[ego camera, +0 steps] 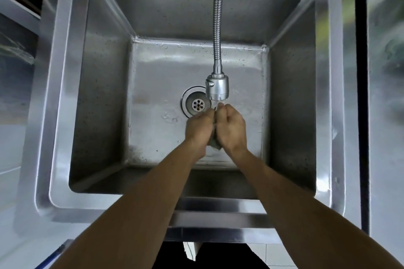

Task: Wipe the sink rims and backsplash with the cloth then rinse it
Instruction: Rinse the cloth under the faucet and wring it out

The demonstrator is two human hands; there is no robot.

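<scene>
Cloth (214, 141) squeezed between both hands under the spray head, over the sink floor.

Head view: the cloth, a small grey wad, showed only as a sliver between the two palms and a corner hanging below them, just under the spray head (217, 88). The left hand (197, 130) and the right hand (230, 129) were pressed together with fingers curled round the cloth, their fingertips meeting right beneath the spray head. A flexible metal hose (218, 17) ran from the far rim down to the spray head. The drain (197, 104) lay just left of the spray head, touching the left hand's knuckles in the picture. The sink (87, 98) was stainless steel, its floor wet around the spray head. Whether water was running was unclear.
</scene>
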